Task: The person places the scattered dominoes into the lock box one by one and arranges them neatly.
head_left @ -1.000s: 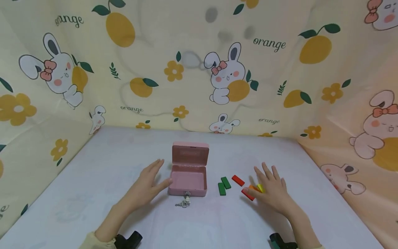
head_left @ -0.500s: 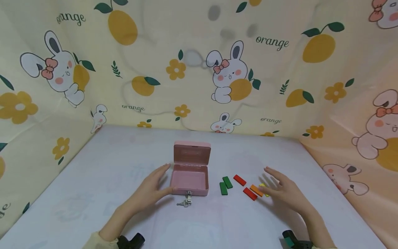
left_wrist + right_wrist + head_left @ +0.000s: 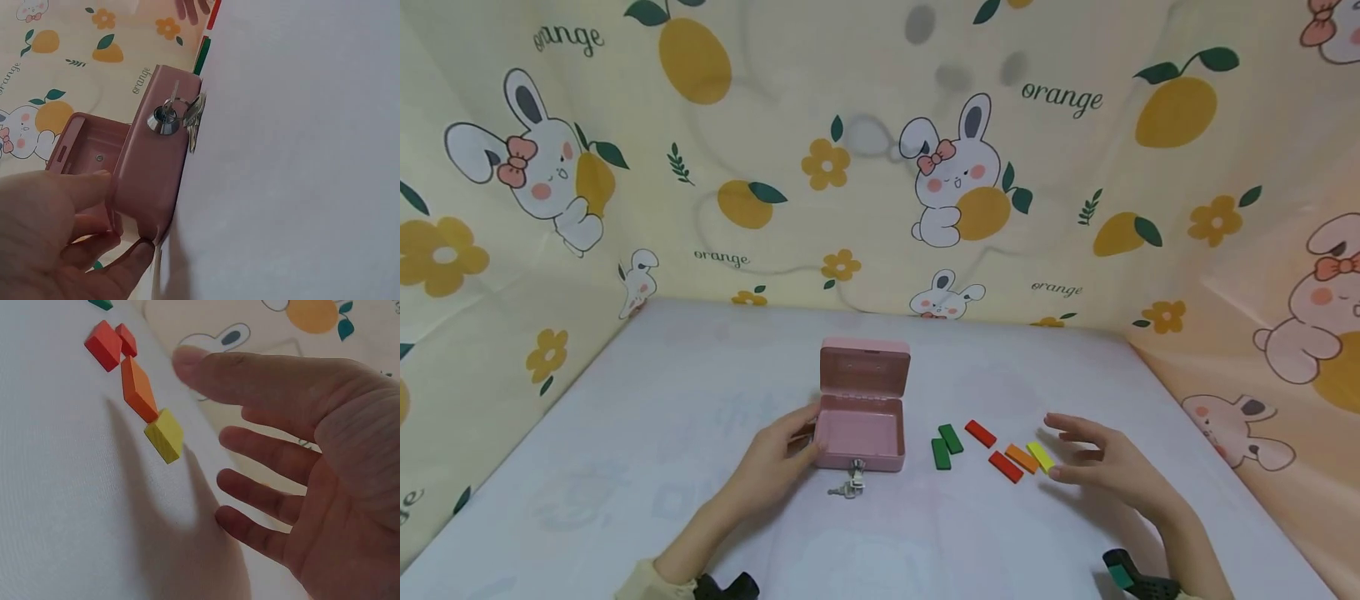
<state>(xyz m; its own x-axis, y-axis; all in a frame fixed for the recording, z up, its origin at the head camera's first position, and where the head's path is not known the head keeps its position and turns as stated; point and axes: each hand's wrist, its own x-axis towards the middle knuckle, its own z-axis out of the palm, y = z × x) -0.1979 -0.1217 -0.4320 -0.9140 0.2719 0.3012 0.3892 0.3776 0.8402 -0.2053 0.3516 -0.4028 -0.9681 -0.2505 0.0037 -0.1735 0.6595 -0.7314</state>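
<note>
A pink metal cash box (image 3: 860, 433) stands with its lid raised, and a lock with keys (image 3: 853, 481) hangs from its front. My left hand (image 3: 775, 458) grips the box's left side; in the left wrist view, the thumb (image 3: 87, 187) lies on the rim and the other fingers are against the side wall. To the right of the box my right hand (image 3: 1112, 467) hovers with loosely bent, spread fingers and holds nothing. Nearest to its thumb is a yellow block (image 3: 165, 437). Beside that lie an orange block (image 3: 1022, 457) and two red blocks (image 3: 1006, 467).
Two green blocks (image 3: 941, 454) lie between the box and the red ones. The white tabletop (image 3: 700, 392) meets a patterned cloth backdrop (image 3: 850, 208) behind and at both sides.
My left hand has moved right and now holds the box's side. The right hand has drawn back to the right from above the blocks, uncovering the yellow and orange ones.
</note>
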